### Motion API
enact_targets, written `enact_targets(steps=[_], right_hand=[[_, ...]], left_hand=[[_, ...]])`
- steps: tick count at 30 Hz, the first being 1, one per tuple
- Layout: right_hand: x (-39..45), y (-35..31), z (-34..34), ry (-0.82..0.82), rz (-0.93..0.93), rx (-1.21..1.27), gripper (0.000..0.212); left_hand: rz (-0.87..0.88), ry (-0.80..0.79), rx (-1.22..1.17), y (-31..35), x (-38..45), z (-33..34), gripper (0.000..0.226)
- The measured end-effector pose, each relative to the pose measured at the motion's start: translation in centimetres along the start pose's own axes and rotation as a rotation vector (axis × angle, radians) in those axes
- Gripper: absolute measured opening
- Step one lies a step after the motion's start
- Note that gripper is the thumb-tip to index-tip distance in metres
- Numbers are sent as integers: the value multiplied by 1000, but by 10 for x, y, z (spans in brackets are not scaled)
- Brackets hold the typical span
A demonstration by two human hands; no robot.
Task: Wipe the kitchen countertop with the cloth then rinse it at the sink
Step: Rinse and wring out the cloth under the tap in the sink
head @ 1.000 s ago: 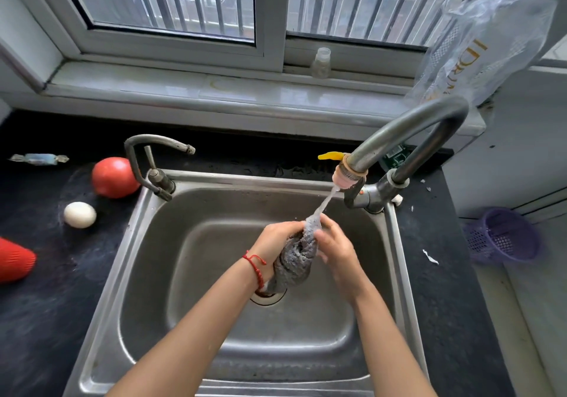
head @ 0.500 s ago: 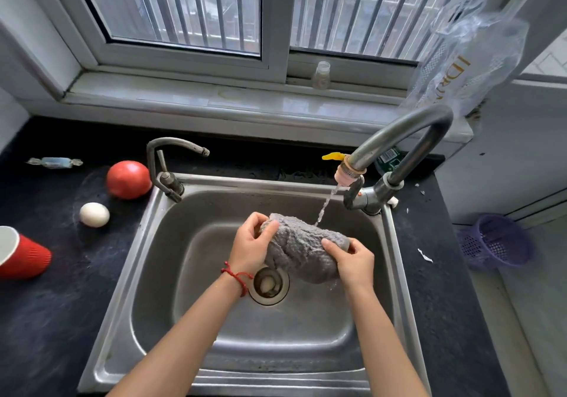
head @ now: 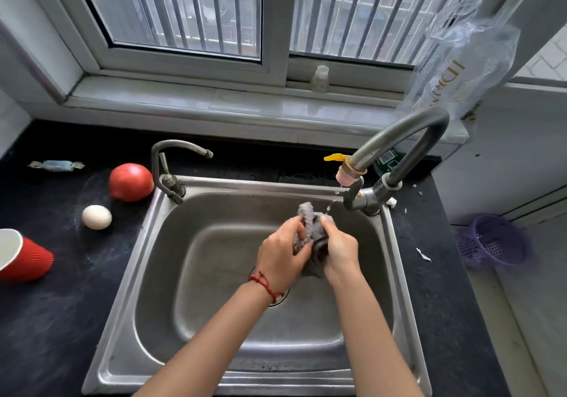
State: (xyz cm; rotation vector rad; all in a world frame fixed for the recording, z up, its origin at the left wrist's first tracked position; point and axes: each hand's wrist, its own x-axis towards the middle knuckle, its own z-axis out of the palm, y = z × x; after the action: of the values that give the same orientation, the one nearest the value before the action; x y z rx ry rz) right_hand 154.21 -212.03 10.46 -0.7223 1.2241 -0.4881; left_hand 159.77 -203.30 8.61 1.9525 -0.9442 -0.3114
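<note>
Both hands [head: 310,249] now squeeze cloth [head: 313,231] — bunched, narrower.

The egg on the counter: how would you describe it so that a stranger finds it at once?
Start at the steel sink; on the black countertop to its left lie three round things. The egg sits between the tomato and the red cup, and it alone is white.

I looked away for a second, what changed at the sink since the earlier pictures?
The grey cloth, spread wide between the hands half a second ago, is bunched up again between the left hand and right hand. Both hands kept their grip over the steel sink.
</note>
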Motion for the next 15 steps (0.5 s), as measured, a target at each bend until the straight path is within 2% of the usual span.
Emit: enact_targets(steps=[2,3,5,6,8,10,11,12,14,15], right_hand=[[-3,-4,1,-159,88,35,31],[-3,-5,0,-209,77,3,34],[-2,-5,-4,-237,8,-43,25],[-1,-4,-6,-236,-32,-54,16],[-5,-6,-6,-269,-133,-142,4],[-9,-6,-3,-311,-231,-310,5],[-11,-6,-3,-317,-263,-369,6],[-13,-8,-3,-321,-276,-393,6],[-14,-13,-5,-363,-234,-311,11],[-15,-16,-5,-401,-197,-238,14]], left_hand=[[60,-67,68,5,-3,2,53],[94,-96,75,4,-4,2,54],[149,-132,-13,3,-7,-1,30],[131,-107,-117,2,-8,-4,20],[-17,42,-365,3,-8,-7,19],[-82,215,-411,6,-2,-10,22],[-88,246,-381,6,2,-11,35],[-107,229,-364,6,7,-11,57],[-174,41,-443,3,17,-12,94],[-201,-102,-521,1,21,-12,101]])
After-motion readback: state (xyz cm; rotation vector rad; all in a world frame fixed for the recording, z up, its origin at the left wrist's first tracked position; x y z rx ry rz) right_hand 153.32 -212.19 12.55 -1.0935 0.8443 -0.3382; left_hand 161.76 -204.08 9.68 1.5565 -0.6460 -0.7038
